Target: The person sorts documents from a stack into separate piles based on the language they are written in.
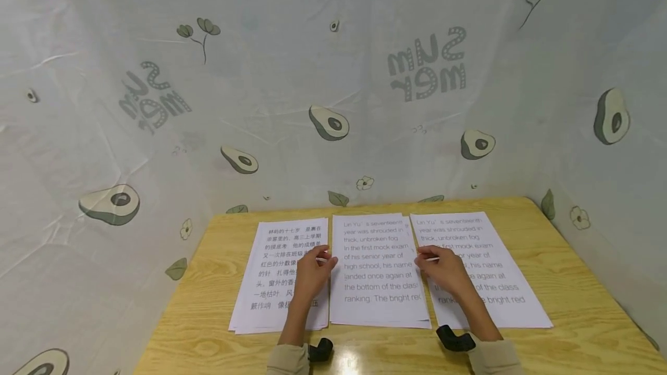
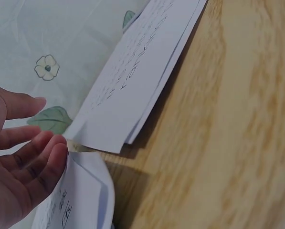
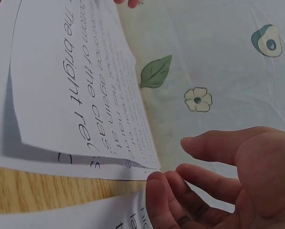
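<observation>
Three side-by-side piles of printed paper lie on the table. My left hand [image 1: 312, 274] is over the right edge of the left pile [image 1: 276, 282], printed in Chinese characters, close to the middle pile [image 1: 372, 311] of English text. In the left wrist view its fingers [image 2: 49, 162] are loosely bent, the thumb stands apart and nothing is between them. My right hand [image 1: 445, 268] hovers over the left edge of the right pile [image 1: 500, 271], also English. The right wrist view shows its thumb and fingers [image 3: 159, 200] apart, holding nothing, beside the middle pile's uneven, lifted sheets [image 3: 47, 109].
The piles lie on a wood-grain table [image 1: 563, 282]. Behind and beside it hangs a pale cloth [image 1: 292, 62] printed with avocados, leaves and flowers. A black strap piece [image 1: 320, 350] sits at the left wrist and another black piece [image 1: 455, 338] at the right.
</observation>
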Tool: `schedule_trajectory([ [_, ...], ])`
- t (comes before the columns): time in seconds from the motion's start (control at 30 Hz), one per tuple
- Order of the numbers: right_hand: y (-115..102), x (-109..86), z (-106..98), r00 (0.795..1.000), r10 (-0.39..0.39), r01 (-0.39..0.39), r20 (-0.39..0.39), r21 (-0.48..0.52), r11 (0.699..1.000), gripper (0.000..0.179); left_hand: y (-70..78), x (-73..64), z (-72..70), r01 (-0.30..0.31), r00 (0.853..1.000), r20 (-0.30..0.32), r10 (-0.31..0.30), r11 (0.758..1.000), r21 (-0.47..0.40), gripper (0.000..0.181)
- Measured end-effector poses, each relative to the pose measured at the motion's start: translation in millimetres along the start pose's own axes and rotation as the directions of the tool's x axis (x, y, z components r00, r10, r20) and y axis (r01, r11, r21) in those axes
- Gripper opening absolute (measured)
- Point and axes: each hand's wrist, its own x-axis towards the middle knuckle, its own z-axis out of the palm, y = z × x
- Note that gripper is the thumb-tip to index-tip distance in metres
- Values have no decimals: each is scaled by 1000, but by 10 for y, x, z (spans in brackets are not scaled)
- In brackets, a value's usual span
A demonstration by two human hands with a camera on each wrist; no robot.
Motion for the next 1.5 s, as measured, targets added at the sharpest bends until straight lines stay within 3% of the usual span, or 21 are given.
schedule_trajectory([
  [0.23, -19, 21, -46, 1000, 7, -7, 7, -25, 1000, 45, -16, 42, -31, -13, 1000, -9, 13, 1000, 24, 43],
  [0.47, -16, -2, -12, 1000, 16, -14, 24, -81, 997, 44, -46, 20, -15, -6, 1000, 25, 4, 999, 47, 40],
  [0.77, -12, -9, 45, 999, 22, -20, 41, -50, 999, 42, -82, 12, 37, -21, 999, 26, 19, 997, 68, 38],
  [1.13, 22, 21, 96, 999, 15, -10, 34, -119, 993, 42, -110, 26, 50, -37, 998, 54, 31, 994, 103, 33],
  [1.5, 26, 12, 117, 999, 9, -3, 43, -120, 993, 38, -77, -9, 42, -37, 998, 48, 31, 991, 130, 35],
])
